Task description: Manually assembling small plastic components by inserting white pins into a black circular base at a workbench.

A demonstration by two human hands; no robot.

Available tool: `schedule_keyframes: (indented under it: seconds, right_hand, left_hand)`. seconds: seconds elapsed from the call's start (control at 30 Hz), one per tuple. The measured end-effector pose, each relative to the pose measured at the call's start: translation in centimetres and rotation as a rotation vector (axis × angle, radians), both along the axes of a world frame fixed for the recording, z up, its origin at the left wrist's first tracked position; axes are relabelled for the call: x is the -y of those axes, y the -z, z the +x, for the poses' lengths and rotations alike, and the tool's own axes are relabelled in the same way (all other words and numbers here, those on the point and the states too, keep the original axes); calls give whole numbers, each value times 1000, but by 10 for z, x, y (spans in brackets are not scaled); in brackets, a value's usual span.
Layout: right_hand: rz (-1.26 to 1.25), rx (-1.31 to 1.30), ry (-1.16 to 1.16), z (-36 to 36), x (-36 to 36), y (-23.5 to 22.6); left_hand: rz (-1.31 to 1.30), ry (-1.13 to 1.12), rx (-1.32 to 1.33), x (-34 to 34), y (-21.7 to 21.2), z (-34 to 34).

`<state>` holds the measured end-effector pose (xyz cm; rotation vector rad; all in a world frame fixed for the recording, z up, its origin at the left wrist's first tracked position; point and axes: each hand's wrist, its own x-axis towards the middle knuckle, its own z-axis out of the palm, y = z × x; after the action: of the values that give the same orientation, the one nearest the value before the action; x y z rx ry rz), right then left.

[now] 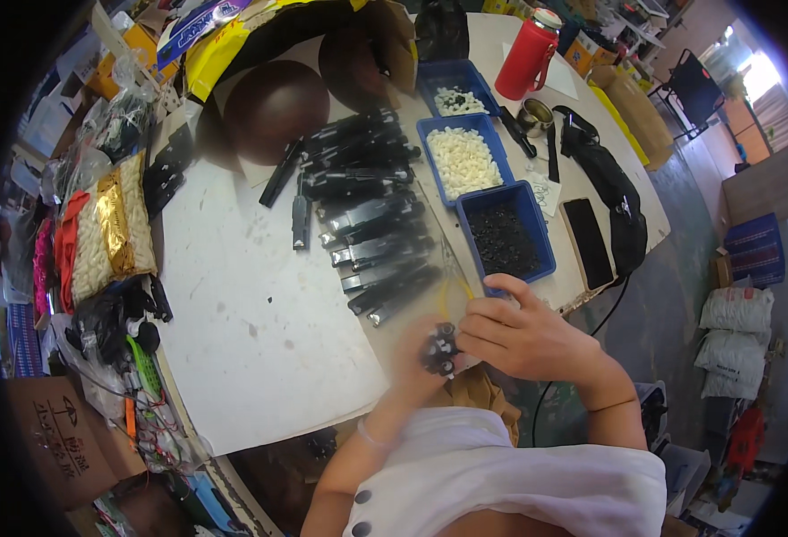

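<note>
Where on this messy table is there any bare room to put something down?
The white sheet is bare between the row of black parts and the bags at its left edge. It is crowded around the blue trays and near both hands.

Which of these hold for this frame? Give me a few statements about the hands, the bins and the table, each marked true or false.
1. Both hands meet on a small black part near the table edge. True: the left hand and right hand close around it.
2. The nearest blue bin holds white pieces. False: it holds small black pieces; the middle blue bin holds the white ones.
3. A red bottle stands at the far end of the table. True.
4. The long black parts are stacked inside a bin. False: they lie in a row on the white table sheet.
5. A dark phone lies right of the bins. True.
</note>
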<state>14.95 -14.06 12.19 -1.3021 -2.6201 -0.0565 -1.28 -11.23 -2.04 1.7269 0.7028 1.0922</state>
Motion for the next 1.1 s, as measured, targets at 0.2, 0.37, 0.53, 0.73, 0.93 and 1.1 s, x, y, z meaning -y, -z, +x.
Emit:
schedule_keyframes:
  seconds: [0.2, 0.37, 0.53, 0.73, 0.93, 1.1]
  right_hand:
    - [54, 98, 41, -4, 14, 6]
    - [264, -53, 73, 3, 25, 40]
    - [135, -293, 132, -1, 20, 48]
    - [46, -521, 198, -2, 16, 51]
    - [129, -412, 188, -4, 21, 45]
    - [341, -172, 193, -8, 33, 56]
  left_hand:
    - [36, 22, 6, -1, -1, -1]
    - [-119, 16, 45, 2, -5, -1]
    - [-38, 30, 13, 0, -4, -2]
    - [-66, 31, -26, 1, -1, -2]
    - [-14, 15, 11, 1, 1, -1]
    - [-55, 3, -6, 1, 0, -1]
